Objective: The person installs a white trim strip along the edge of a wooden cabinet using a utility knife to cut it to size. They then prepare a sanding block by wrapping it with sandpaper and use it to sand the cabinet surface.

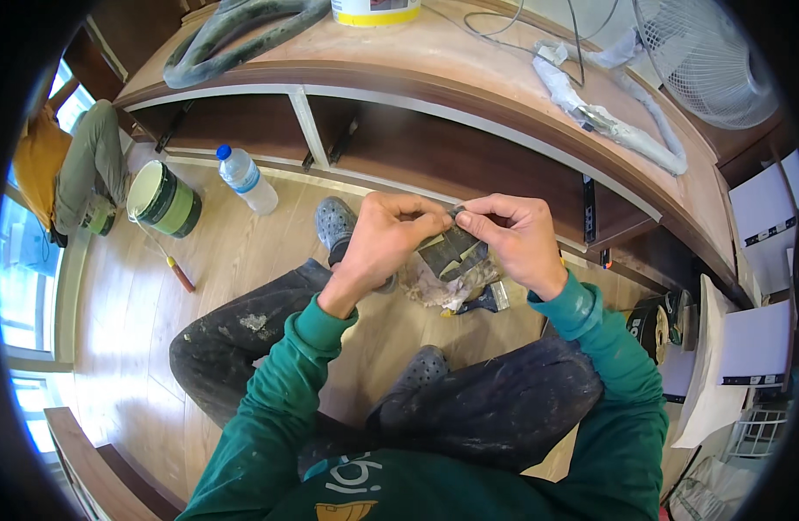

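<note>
Between my left hand and my right hand is a dark flat piece, perhaps a sheet, with lighter streaks on it. Both hands are closed, pinching it at its top edge with thumbs and forefingers, their tips close together. Below it on the floor lies a crumpled pale rag or plastic, partly hidden by the piece. Beside that rests a brush-like tool with a wide metal band and dark handle.
A water bottle, a bucket and a red-handled tool stand or lie left. A person in grey trousers is far left. The cabinet ahead carries hoses, cables and a fan. White panels stand right.
</note>
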A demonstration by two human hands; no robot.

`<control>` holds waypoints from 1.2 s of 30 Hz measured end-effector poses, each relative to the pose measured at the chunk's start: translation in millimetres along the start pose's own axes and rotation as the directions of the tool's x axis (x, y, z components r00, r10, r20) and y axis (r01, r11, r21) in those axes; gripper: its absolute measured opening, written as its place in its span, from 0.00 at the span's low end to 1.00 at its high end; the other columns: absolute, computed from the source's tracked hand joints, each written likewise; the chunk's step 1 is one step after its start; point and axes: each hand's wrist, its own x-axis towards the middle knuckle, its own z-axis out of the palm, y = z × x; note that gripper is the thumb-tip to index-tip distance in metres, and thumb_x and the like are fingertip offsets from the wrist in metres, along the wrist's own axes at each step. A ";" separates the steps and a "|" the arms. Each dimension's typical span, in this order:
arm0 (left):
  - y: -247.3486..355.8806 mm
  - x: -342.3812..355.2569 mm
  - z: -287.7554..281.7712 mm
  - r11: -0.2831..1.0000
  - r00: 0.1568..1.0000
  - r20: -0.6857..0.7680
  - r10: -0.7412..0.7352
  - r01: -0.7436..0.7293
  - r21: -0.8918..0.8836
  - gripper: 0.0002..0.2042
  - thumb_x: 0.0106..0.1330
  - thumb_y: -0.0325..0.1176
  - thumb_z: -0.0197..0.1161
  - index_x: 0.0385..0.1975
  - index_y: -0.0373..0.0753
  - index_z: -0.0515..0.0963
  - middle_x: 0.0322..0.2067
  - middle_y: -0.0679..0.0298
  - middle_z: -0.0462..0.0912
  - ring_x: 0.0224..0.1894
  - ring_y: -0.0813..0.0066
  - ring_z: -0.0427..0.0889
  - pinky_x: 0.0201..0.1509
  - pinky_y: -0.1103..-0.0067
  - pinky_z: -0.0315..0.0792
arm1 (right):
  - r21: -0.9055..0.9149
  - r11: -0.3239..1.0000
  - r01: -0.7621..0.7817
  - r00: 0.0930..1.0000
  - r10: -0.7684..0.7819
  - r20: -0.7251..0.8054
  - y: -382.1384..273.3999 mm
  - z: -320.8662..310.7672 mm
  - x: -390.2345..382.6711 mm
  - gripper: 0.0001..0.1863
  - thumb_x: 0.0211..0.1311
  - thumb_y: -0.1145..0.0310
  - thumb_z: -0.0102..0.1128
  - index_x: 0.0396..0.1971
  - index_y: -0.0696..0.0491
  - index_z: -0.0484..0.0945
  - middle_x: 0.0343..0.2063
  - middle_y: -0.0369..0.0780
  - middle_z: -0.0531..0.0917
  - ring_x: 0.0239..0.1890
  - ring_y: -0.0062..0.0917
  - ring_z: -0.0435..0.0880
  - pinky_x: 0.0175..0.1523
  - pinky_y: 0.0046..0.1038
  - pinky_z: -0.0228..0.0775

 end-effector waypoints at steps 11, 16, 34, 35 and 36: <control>-5.6 -0.2 2.7 0.997 0.995 -0.078 0.057 -0.053 0.059 0.05 0.55 0.24 0.64 0.24 0.30 0.84 0.21 0.66 0.82 0.25 0.84 0.76 0.30 0.83 0.69 | -0.029 0.999 0.044 0.999 -0.044 0.004 7.4 2.8 1.4 0.06 0.57 0.74 0.67 0.32 0.60 0.86 0.27 0.37 0.86 0.27 0.18 0.81 0.33 0.24 0.72; -2.5 -2.1 1.2 0.973 0.988 -0.048 0.144 -0.133 0.191 0.04 0.54 0.23 0.63 0.25 0.30 0.84 0.22 0.66 0.82 0.25 0.84 0.76 0.30 0.83 0.69 | 0.269 0.908 -0.321 0.947 0.300 0.117 1.1 0.2 5.2 0.08 0.59 0.71 0.66 0.34 0.61 0.87 0.27 0.35 0.86 0.29 0.13 0.79 0.35 0.21 0.72; -18.8 -4.4 25.6 0.970 0.992 -0.020 -0.126 0.119 -0.213 0.07 0.60 0.25 0.62 0.31 0.29 0.84 0.28 0.64 0.85 0.29 0.82 0.77 0.35 0.84 0.70 | -0.301 0.933 0.196 0.933 -0.272 -0.236 23.4 16.0 -3.8 0.05 0.46 0.76 0.65 0.21 0.58 0.76 0.17 0.37 0.77 0.22 0.10 0.73 0.25 0.20 0.64; -26.3 -1.8 30.1 0.953 0.987 -0.066 -0.149 0.125 -0.275 0.07 0.60 0.26 0.63 0.32 0.29 0.85 0.27 0.64 0.85 0.29 0.83 0.77 0.34 0.84 0.69 | -0.229 0.966 0.120 0.944 -0.182 -0.275 26.2 14.3 -2.4 0.05 0.47 0.76 0.64 0.21 0.58 0.76 0.18 0.36 0.78 0.22 0.10 0.74 0.26 0.20 0.64; -31.3 -0.1 32.4 0.933 0.979 -0.109 -0.174 0.128 -0.336 0.08 0.60 0.26 0.64 0.34 0.30 0.85 0.27 0.64 0.85 0.29 0.83 0.77 0.34 0.84 0.69 | -0.152 0.987 0.043 0.947 -0.088 -0.308 26.6 12.2 -0.9 0.04 0.48 0.76 0.64 0.22 0.58 0.77 0.19 0.35 0.78 0.22 0.10 0.74 0.26 0.20 0.65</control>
